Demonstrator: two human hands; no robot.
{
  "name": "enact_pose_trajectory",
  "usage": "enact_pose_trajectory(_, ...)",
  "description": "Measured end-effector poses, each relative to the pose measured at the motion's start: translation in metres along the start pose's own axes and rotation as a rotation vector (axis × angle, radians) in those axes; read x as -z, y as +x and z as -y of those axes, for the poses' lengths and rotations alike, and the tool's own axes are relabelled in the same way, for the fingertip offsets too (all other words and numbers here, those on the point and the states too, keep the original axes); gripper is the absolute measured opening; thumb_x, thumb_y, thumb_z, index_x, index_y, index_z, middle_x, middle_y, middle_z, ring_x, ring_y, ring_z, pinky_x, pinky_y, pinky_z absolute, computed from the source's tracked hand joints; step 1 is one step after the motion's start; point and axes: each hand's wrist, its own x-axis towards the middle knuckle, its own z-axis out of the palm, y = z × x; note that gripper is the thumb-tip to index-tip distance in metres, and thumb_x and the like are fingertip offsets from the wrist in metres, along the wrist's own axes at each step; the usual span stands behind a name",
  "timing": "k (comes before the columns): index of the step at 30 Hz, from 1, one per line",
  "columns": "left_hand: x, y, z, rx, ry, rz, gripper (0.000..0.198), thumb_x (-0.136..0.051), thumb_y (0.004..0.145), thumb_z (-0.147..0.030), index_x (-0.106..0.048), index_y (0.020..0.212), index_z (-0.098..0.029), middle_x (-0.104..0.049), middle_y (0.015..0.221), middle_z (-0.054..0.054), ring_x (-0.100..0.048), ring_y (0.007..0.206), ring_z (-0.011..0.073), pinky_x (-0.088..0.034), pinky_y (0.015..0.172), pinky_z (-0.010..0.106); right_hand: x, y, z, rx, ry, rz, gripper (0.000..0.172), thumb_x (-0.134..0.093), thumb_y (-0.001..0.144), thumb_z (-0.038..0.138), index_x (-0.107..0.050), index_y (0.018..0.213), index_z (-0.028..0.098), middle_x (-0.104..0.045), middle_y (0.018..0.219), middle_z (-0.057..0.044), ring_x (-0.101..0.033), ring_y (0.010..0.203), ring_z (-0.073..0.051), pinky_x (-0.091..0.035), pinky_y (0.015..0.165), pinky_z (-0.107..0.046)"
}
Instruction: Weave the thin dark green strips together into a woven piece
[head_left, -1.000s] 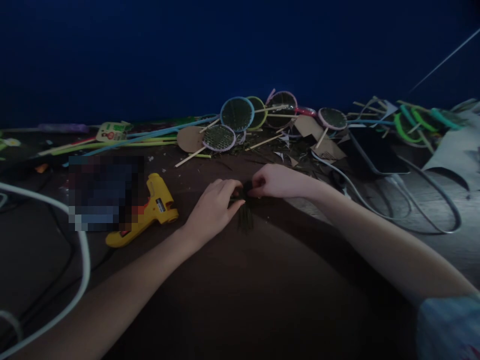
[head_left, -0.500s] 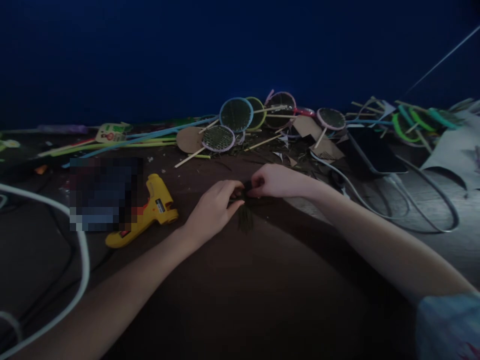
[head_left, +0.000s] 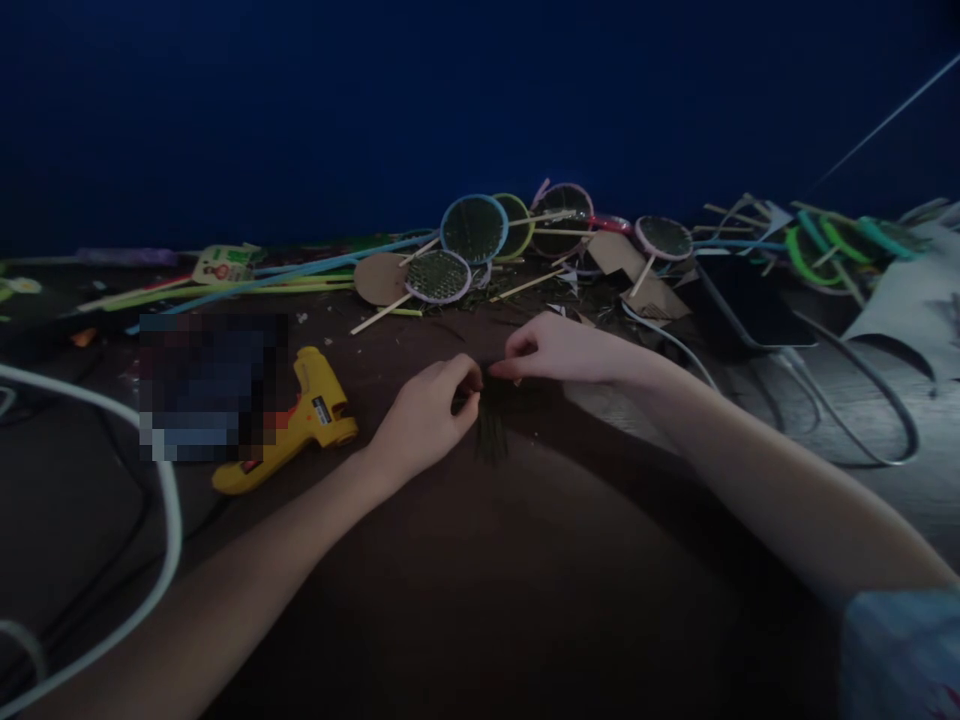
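Observation:
Both hands meet at the middle of a dark wooden table (head_left: 525, 580). My left hand (head_left: 427, 415) is curled, its fingertips pinched on the top of a small dark green bundle of thin strips (head_left: 491, 432) that lies on the table. My right hand (head_left: 555, 350) is pinched just right of it, thumb and forefinger together at the same bundle's upper edge. What lies between the right fingertips is too dark to make out.
A yellow glue gun (head_left: 300, 420) lies left of my left hand, beside a blurred patch. Round mesh fans on sticks (head_left: 472, 230) and cardboard pieces (head_left: 637, 275) are heaped at the back. A dark tablet (head_left: 750, 300), white cables (head_left: 847, 400) and a thick white cord (head_left: 161, 500) lie at the sides.
My right hand has lifted slightly and drawn up and to the right, away from the left. The left hand has curled tighter on the bundle, which stays in place.

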Motion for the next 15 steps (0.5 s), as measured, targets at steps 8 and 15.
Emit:
enact_pose_trajectory(8,0.0,0.002,0.0,-0.015,0.038,0.013,0.008,-0.055,0.082,-0.024,-0.052,0.077,-0.018,-0.061,0.078,0.002,-0.059,0.074,0.0173,-0.045,0.066,0.027,-0.012,-0.001,0.007,0.196,0.137,-0.109,0.022,-0.056,0.077,0.034,-0.066,0.075,0.014,-0.054,0.062,0.002,-0.042,0.058,-0.008,-0.03,0.056,-0.023)
enact_pose_trajectory(15,0.0,0.003,0.005,-0.04,-0.03,-0.031,0.007,-0.05,0.084,-0.018,-0.055,0.079,-0.017,-0.063,0.079,0.002,-0.06,0.074,0.0167,-0.045,0.066,0.027,-0.015,-0.006,0.011,0.323,0.214,-0.113,0.025,-0.056,0.079,0.037,-0.067,0.08,0.015,-0.062,0.072,-0.002,-0.049,0.063,-0.01,-0.034,0.06,-0.024)
